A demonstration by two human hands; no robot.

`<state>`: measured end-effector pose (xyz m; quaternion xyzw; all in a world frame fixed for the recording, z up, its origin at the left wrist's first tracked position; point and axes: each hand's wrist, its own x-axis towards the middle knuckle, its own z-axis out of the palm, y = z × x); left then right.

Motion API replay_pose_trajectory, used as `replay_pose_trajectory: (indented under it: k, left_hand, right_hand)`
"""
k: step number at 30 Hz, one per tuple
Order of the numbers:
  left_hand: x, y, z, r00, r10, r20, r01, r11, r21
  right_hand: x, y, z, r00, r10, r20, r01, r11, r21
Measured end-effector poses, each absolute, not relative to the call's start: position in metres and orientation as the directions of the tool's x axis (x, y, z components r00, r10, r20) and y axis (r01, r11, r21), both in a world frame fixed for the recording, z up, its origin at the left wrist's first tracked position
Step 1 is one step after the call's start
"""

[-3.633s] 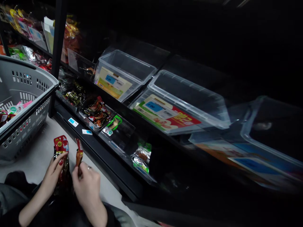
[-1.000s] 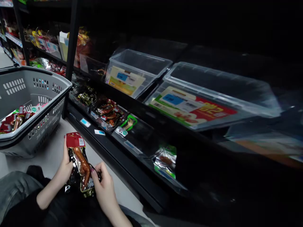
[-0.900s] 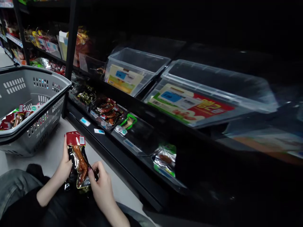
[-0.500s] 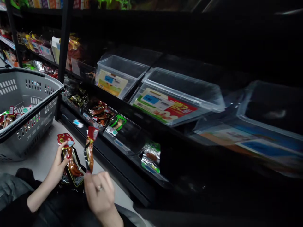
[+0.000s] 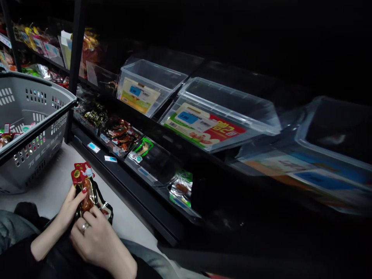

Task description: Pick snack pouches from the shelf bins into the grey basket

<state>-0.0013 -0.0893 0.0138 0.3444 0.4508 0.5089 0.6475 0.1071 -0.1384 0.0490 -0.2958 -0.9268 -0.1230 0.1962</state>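
Note:
Shiny vacuum packs of brown meat (image 5: 87,195), with red tops and black edges, are stacked together in front of me. My left hand (image 5: 67,205) grips them from the left side, its thumb with a red nail pressed on the front. Closed over their lower part is my right hand (image 5: 97,236), a silver ring on one finger. Its fingertips touch the packs, and my hand hides their lower end. How many packs are in the stack I cannot tell.
At left stands a grey shopping basket (image 5: 46,137) with packets inside. Low shelf bins hold dark-wrapped packs (image 5: 122,133), a green-edged pack (image 5: 143,149) and a silver-green pack (image 5: 182,189). Clear plastic bins (image 5: 226,104) line the shelf above. A black post (image 5: 74,58) rises beside the basket.
My right hand has moved left and brought its single meat pack against those in my left hand. The view has tilted slightly downward.

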Motion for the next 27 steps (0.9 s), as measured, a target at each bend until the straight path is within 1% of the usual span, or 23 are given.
replay_pose_trajectory:
  k: [1, 2, 3, 4, 5, 6, 7, 8, 10, 11, 12, 14, 16, 18, 21, 23, 24, 25, 27]
  left_hand:
    - [-0.002, -0.089, 0.014, 0.089, 0.968, -0.234, -0.353, 0.25, 0.902]
    - [-0.002, -0.089, 0.015, 0.099, 0.967, -0.236, -0.358, 0.256, 0.898]
    - [-0.002, -0.089, 0.015, 0.11, 0.963, -0.246, -0.362, 0.269, 0.893]
    - [-0.001, -0.089, 0.016, 0.123, 0.958, -0.261, -0.364, 0.288, 0.886]
    - [-0.001, -0.09, 0.016, 0.134, 0.952, -0.277, -0.364, 0.307, 0.879]
    - [0.0, -0.091, 0.016, 0.144, 0.947, -0.288, -0.361, 0.321, 0.875]
    - [0.001, -0.091, 0.015, 0.157, 0.944, -0.29, -0.36, 0.328, 0.873]
    - [0.002, -0.092, 0.014, 0.164, 0.946, -0.281, -0.361, 0.323, 0.875]
    - [0.002, -0.095, 0.012, 0.181, 0.954, -0.239, -0.351, 0.289, 0.891]
    - [0.002, -0.096, 0.011, 0.194, 0.956, -0.22, -0.343, 0.276, 0.898]
    - [0.002, -0.096, 0.01, 0.208, 0.955, -0.209, -0.333, 0.27, 0.903]
    - [0.001, -0.097, 0.009, 0.224, 0.953, -0.206, -0.31, 0.27, 0.912]
    - [0.0, -0.097, 0.008, 0.212, 0.956, -0.201, -0.284, 0.257, 0.924]
    - [-0.001, -0.095, 0.008, 0.181, 0.97, -0.16, -0.264, 0.205, 0.943]
    - [-0.003, -0.092, 0.011, 0.174, 0.982, -0.068, -0.224, 0.106, 0.969]
    - [-0.004, -0.091, 0.015, 0.185, 0.982, -0.033, -0.17, 0.065, 0.983]
    - [-0.004, -0.091, 0.016, 0.182, 0.983, -0.022, -0.136, 0.048, 0.99]
    - [-0.004, -0.091, 0.018, 0.173, 0.985, -0.014, -0.106, 0.032, 0.994]
    - [-0.004, -0.091, 0.019, 0.171, 0.985, 0.001, -0.067, 0.011, 0.998]
  right_hand:
    - [0.11, -0.138, 0.052, -0.697, 0.543, 0.468, 0.619, 0.785, 0.011]
    - [0.114, -0.137, 0.055, -0.603, 0.612, 0.512, 0.664, 0.74, -0.103]
    - [0.119, -0.135, 0.058, -0.467, 0.697, 0.545, 0.721, 0.657, -0.222]
    - [0.124, -0.132, 0.06, -0.306, 0.778, 0.548, 0.773, 0.54, -0.334]
    - [0.128, -0.128, 0.062, -0.152, 0.842, 0.517, 0.804, 0.41, -0.43]
    - [0.132, -0.124, 0.062, -0.037, 0.891, 0.452, 0.809, 0.293, -0.51]
    - [0.136, -0.12, 0.062, 0.023, 0.931, 0.364, 0.794, 0.205, -0.573]
    - [0.138, -0.117, 0.06, 0.032, 0.963, 0.267, 0.768, 0.147, -0.623]
    - [0.141, -0.112, 0.055, -0.007, 0.994, 0.107, 0.691, 0.082, -0.719]
    - [0.141, -0.11, 0.052, -0.022, 0.998, 0.057, 0.644, 0.058, -0.763]
    - [0.141, -0.109, 0.05, -0.031, 0.999, 0.026, 0.596, 0.04, -0.802]
    - [0.14, -0.109, 0.047, -0.045, 0.999, 0.009, 0.508, 0.031, -0.861]
    - [0.14, -0.11, 0.046, -0.057, 0.998, 0.025, 0.427, 0.047, -0.903]
    - [0.141, -0.11, 0.048, -0.06, 0.997, 0.054, 0.334, 0.071, -0.94]
    - [0.146, -0.109, 0.052, -0.019, 0.997, 0.069, 0.098, 0.071, -0.993]
    - [0.15, -0.106, 0.054, 0.017, 0.998, 0.054, -0.059, 0.055, -0.997]
    - [0.153, -0.105, 0.054, 0.031, 0.999, 0.044, -0.106, 0.047, -0.993]
    - [0.155, -0.103, 0.055, 0.047, 0.998, 0.039, -0.125, 0.044, -0.991]
    - [0.158, -0.101, 0.056, 0.118, 0.992, 0.048, -0.086, 0.059, -0.995]
